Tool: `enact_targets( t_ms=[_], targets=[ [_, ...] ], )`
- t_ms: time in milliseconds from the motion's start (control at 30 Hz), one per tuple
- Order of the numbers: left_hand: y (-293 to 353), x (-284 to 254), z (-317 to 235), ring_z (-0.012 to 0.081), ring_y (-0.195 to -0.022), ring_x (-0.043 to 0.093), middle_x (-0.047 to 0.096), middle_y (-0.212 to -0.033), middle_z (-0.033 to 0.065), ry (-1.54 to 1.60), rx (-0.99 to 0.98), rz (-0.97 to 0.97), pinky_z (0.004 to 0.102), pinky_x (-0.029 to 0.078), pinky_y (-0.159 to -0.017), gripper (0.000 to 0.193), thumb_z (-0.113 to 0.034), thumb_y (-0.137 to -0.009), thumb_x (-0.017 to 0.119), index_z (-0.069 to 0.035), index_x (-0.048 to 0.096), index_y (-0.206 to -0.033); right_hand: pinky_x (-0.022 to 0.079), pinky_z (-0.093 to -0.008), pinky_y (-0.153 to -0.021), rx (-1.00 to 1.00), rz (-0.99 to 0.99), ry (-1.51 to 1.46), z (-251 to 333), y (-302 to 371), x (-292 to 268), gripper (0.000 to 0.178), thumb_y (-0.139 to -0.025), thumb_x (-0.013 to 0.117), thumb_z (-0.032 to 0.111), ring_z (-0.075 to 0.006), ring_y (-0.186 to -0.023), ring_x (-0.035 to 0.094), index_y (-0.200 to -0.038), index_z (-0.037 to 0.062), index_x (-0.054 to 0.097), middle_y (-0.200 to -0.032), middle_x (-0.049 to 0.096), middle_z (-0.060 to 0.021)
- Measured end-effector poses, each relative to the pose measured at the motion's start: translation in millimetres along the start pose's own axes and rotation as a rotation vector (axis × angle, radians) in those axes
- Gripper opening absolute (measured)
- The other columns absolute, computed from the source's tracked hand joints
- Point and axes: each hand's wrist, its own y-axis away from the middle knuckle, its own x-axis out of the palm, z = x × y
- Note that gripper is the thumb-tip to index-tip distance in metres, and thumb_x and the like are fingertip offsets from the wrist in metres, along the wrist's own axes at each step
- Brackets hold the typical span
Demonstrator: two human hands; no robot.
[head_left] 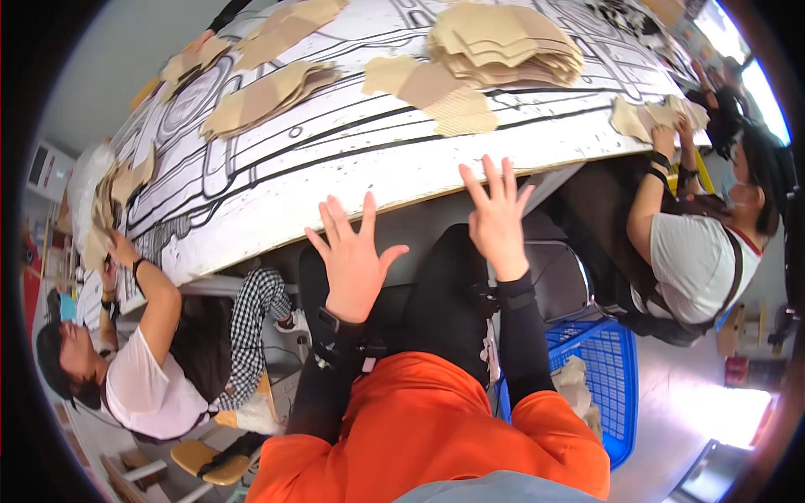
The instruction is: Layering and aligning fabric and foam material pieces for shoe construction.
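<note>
My left hand is held out at the table's near edge, its fingers spread and nothing in it. To its right, my right hand is also open and empty, with fingertips in front of the table edge. Beyond my hands, a flat tan cut piece with a darker middle lies on the white table, which is covered in black line drawings. Behind that piece sits a thick stack of tan cut pieces. Another fanned stack of tan pieces lies to the far left of my hands.
Co-workers sit to my left and right, each handling tan pieces at the table. A blue plastic basket with tan material in it stands beside my right arm. At the far left, another person's hand reaches over pieces.
</note>
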Motion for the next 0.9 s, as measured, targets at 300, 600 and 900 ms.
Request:
enact_targets(
  t_ms=[300, 600, 900],
  targets=[
    [-43.3, -83.6, 115.2, 0.0521, -0.151, 0.024, 0.029, -0.165, 0.0271, 0.145, -0.117, 0.466, 0.0772, 0.016, -0.114, 0.085, -0.062, -0.096, 0.059, -0.007, 0.038, -0.158, 0.028, -0.0813, -0.109, 0.059, 0.721, 0.074, 12.3, -63.8, -70.8, 0.066, -0.086, 0.055, 0.003, -0.0399, -0.146, 0.041, -0.148, 0.0255, 0.055, -0.155, 0.049, -0.0116],
    [30.8, -16.6, 184.0, 0.0448, -0.153, 0.026, 0.028, -0.166, 0.0251, 0.139, 0.071, 0.03, 0.0632, 0.021, -0.121, 0.081, -0.056, -0.097, 0.062, -0.008, 0.039, -0.158, 0.023, -0.0813, -0.109, 0.137, 0.078, 0.23, 49.1, -10.6, 13.3, 0.079, -0.088, 0.054, 0.001, -0.0513, -0.153, 0.021, -0.158, 0.0335, 0.039, -0.161, 0.029, -0.033],
    [12.7, -67.8, 263.4, 0.0428, -0.154, 0.025, 0.035, -0.164, 0.0202, 0.529, -0.123, 0.318, 0.0665, 0.015, -0.121, 0.07, -0.048, -0.103, 0.056, -0.004, 0.042, -0.156, 0.057, -0.0564, -0.072, -0.127, 0.488, 0.257, 36.7, -78.5, -14.5, 0.024, -0.082, 0.063, 0.013, -0.0385, -0.089, 0.072, -0.099, 0.0027, 0.076, -0.093, 0.074, -0.0213]
  ],
)
